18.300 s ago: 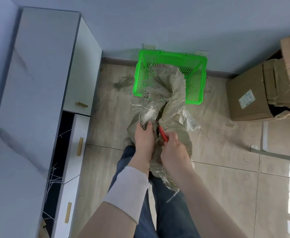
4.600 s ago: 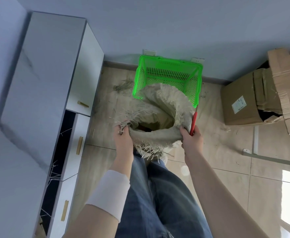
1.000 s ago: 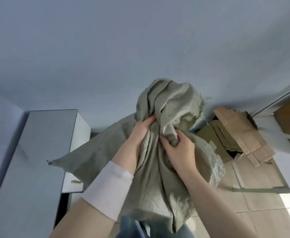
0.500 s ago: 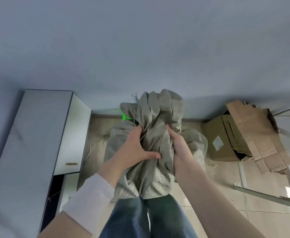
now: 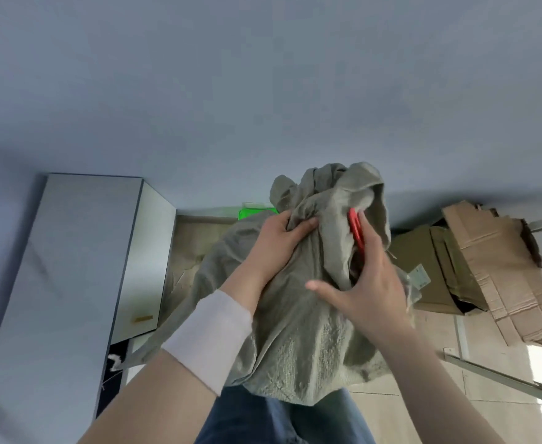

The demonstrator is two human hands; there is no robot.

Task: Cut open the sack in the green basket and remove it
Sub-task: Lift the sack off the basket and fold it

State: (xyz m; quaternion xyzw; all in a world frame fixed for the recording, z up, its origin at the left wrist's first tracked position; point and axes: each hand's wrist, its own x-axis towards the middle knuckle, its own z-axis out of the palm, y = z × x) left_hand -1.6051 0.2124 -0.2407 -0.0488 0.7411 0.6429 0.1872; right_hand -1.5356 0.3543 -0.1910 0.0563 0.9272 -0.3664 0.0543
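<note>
**Sack bundled in both hands, blade buried in the folds**

From the head camera, the risk I see is the red cutter (image 5: 356, 232). It sits pinched between my right hand (image 5: 367, 283) and the grey-green woven sack (image 5: 298, 315), with cloth folded over its tip, so I cannot tell whether the blade is out. If I squeeze or regather the bundle, it could nick my left hand (image 5: 279, 241) just beside it, or slip out and drop toward my legs. The loose lower folds hang below both hands and could snag or trail.

My left hand is clamped on a gathered twist of sack near the top, fingers (image 5: 304, 224) curled into the cloth. My right hand is flatter, thumb spread wide, palm pressing the cutter against the fabric.

The sack is up at chest level, clear of the green basket (image 5: 253, 213), which peeks out beyond my left hand, on the floor by the wall.
</note>
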